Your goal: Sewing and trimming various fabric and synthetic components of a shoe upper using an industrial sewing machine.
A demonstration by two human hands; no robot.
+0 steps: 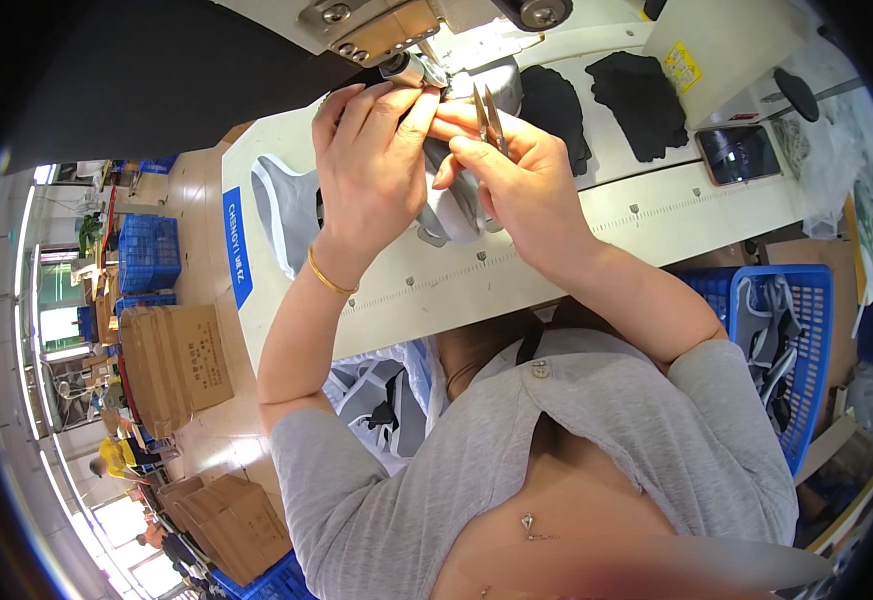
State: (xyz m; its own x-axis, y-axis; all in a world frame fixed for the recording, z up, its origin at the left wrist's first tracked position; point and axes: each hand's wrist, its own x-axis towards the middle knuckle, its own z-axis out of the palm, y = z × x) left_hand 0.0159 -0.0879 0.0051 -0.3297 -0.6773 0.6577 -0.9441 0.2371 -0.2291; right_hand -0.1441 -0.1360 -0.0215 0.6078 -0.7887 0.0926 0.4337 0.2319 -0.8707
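My left hand [372,160] pinches a piece of grey fabric [292,205] close under the sewing machine head [387,30]. A gold bangle sits on that wrist. My right hand [517,185] holds small metal thread snips [489,118], blades pointing up toward the needle area, right beside my left fingertips. The grey fabric drapes over the white sewing table [657,210] below both hands, partly hidden by them.
Black fabric pieces [637,95] lie on the table at the back right, with a phone [739,152] beside them. A blue basket [807,330] of grey pieces stands at my right. Cardboard boxes [172,365] and blue crates [147,250] stand on the floor at left.
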